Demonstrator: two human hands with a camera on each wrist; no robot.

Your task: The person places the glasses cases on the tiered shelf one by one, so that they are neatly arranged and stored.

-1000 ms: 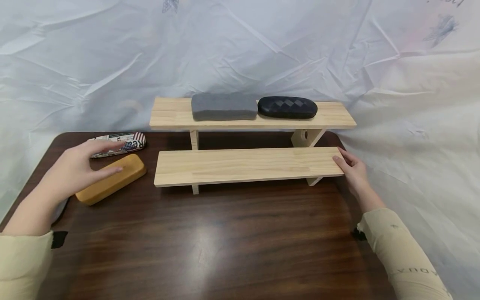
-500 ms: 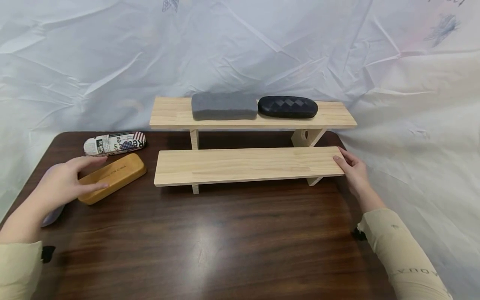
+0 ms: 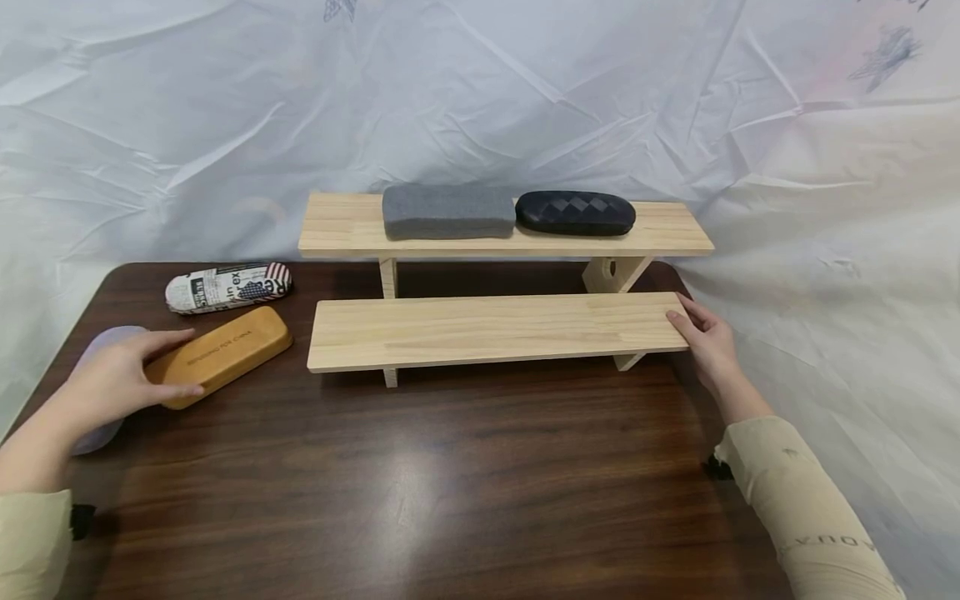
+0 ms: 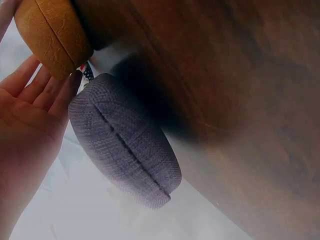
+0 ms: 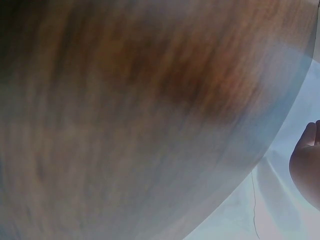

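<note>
At the left of the head view, my left hand (image 3: 112, 375) spreads thumb and fingers along both sides of the near end of a tan glasses case (image 3: 225, 350). In the left wrist view its fingers (image 4: 42, 87) lie beside that case's end. A purple-grey woven glasses case (image 4: 125, 142) sits close by, partly covered by the hand and wrist in the head view. With the thumb on top, my right hand (image 3: 708, 346) grips the right end of the lower board of a two-tier wooden shelf (image 3: 495, 329); the right wrist view shows only part of this hand.
Behind the tan case lies a newsprint-and-flag patterned glasses case (image 3: 228, 287). On the upper board, a grey glasses case (image 3: 448, 212) and a black one (image 3: 575, 213) lie side by side. White sheeting (image 3: 480, 92) hangs behind the dark wooden table (image 3: 420, 483).
My left hand has drawn back left and nearer along the tan case, uncovering the patterned case and the lettering on the tan lid. The right hand keeps its hold on the shelf.
</note>
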